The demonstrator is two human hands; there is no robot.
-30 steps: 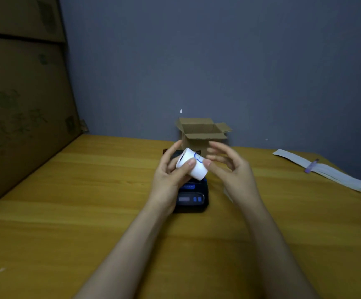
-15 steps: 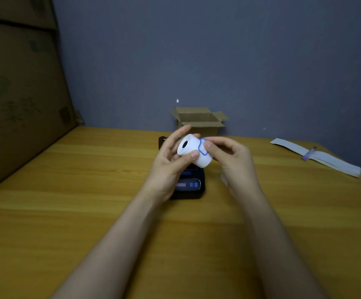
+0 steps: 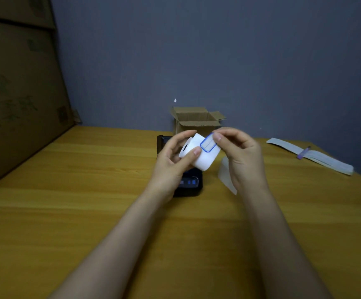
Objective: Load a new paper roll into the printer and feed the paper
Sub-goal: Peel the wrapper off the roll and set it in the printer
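A white paper roll (image 3: pixel 203 158) with a blue-bordered sticker (image 3: pixel 208 146) on it is held in the air above the small black printer (image 3: pixel 191 186). My left hand (image 3: pixel 171 160) grips the roll, thumb on its side and fingers around the core end. My right hand (image 3: pixel 242 156) pinches the upper right edge of the sticker between thumb and forefinger. The printer lies on the wooden table (image 3: pixel 89 190), mostly hidden behind my hands; its front panel shows blue lights.
An open small cardboard box (image 3: pixel 196 121) stands behind the printer by the wall. A white paper strip (image 3: pixel 226 175) lies right of the printer. A folded paper strip with a purple pen (image 3: pixel 304 152) lies at the far right. Large cardboard sheets (image 3: pixel 20 93) lean at the left.
My right hand closed in from open beside the roll to pinching the blue-bordered sticker. The roll has turned a little in my left hand and stays above the printer.
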